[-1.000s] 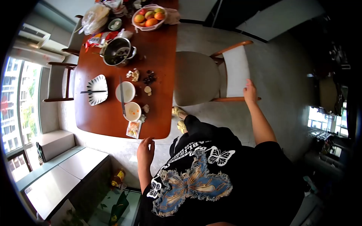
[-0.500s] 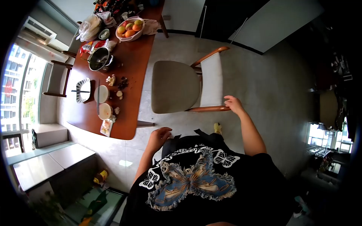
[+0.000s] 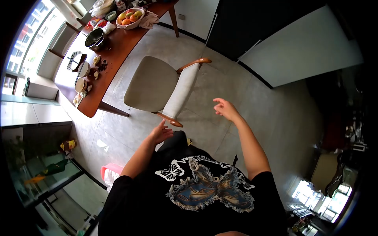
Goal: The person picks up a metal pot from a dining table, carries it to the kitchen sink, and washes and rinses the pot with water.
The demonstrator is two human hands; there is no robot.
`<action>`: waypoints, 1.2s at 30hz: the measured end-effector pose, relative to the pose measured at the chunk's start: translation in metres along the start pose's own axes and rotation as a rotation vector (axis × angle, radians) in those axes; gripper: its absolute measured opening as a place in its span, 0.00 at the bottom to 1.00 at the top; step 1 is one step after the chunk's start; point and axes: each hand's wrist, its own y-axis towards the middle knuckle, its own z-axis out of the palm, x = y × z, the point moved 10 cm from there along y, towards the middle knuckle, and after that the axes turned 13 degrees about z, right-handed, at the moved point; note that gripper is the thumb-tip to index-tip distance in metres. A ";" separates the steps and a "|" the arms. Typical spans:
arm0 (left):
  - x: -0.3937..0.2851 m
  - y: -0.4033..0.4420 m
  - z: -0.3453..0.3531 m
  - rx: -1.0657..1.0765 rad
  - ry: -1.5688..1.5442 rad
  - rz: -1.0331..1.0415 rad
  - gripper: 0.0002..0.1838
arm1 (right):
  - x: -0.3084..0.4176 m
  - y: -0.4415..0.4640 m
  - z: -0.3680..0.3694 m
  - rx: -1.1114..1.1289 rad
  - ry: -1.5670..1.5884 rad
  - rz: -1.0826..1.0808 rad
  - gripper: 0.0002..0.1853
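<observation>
The chair (image 3: 151, 83), backrest (image 3: 182, 91) slanting far right, stands just beyond my open left hand (image 3: 160, 134); my empty right hand (image 3: 226, 109), loosely curled, hangs farther off.

The dining area of someone's home
A wooden table (image 3: 116, 52) carries everyday household things: a pink basket (image 3: 126, 27) of fruit (image 3: 128, 17), a cooking pot (image 3: 100, 46), bowls (image 3: 81, 85) and chopsticks (image 3: 77, 75), with scraps of food (image 3: 102, 65) strewn between (hardly a shop display). A padded chair (image 3: 151, 80) stands nearby on the grey floor (image 3: 252, 94), and a bright window (image 3: 31, 41) looks out on other buildings.
</observation>
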 end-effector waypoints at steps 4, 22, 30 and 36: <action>0.020 0.052 0.010 -0.015 -0.245 -0.031 0.42 | 0.041 0.083 -0.014 0.012 -0.168 -0.133 0.30; 0.029 0.075 0.005 -0.562 -0.361 0.021 0.23 | 0.119 0.326 -0.026 0.392 -0.421 0.431 0.23; 0.032 0.063 0.019 -0.587 -0.560 0.126 0.20 | 0.100 0.341 -0.006 0.461 -0.289 0.702 0.17; 0.012 0.067 0.030 -0.711 -0.566 0.134 0.18 | 0.163 0.364 -0.008 0.505 -0.280 0.507 0.12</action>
